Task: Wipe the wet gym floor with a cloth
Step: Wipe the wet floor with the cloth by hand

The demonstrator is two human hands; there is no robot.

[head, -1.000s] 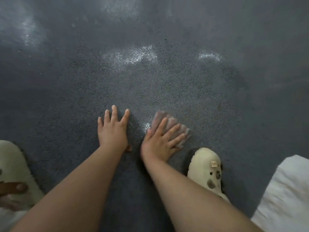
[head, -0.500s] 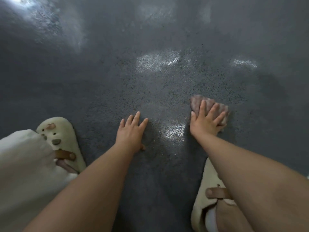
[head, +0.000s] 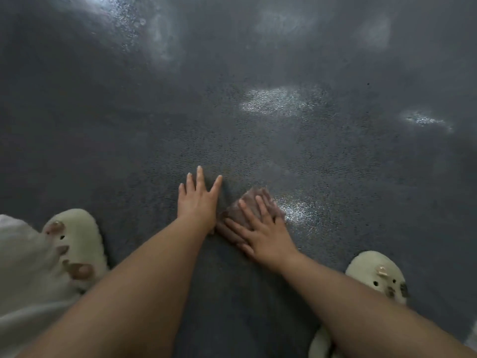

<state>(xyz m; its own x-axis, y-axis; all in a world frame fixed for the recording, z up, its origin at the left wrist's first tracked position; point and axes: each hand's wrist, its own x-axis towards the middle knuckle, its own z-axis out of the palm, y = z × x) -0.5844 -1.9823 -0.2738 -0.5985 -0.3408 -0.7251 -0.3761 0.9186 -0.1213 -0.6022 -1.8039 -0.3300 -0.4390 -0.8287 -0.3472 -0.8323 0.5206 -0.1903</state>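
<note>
The dark grey speckled gym floor (head: 258, 151) fills the view, with a shiny wet patch (head: 299, 210) just right of my hands. A small pinkish-brown cloth (head: 245, 205) lies flat on the floor. My right hand (head: 260, 228) presses on it with straight, spread fingers that cover most of the cloth. My left hand (head: 197, 200) rests flat on the bare floor right beside the cloth, fingers spread and holding nothing.
Pale clog shoes stand at the left (head: 77, 244) and lower right (head: 376, 276). Light fabric (head: 23, 275) covers my left knee. More shiny wet patches lie ahead (head: 276, 100) and far right (head: 423, 120).
My right hand has slid the cloth leftward across the wet patch, ending next to my left hand. My left hand stayed planted on the floor.
</note>
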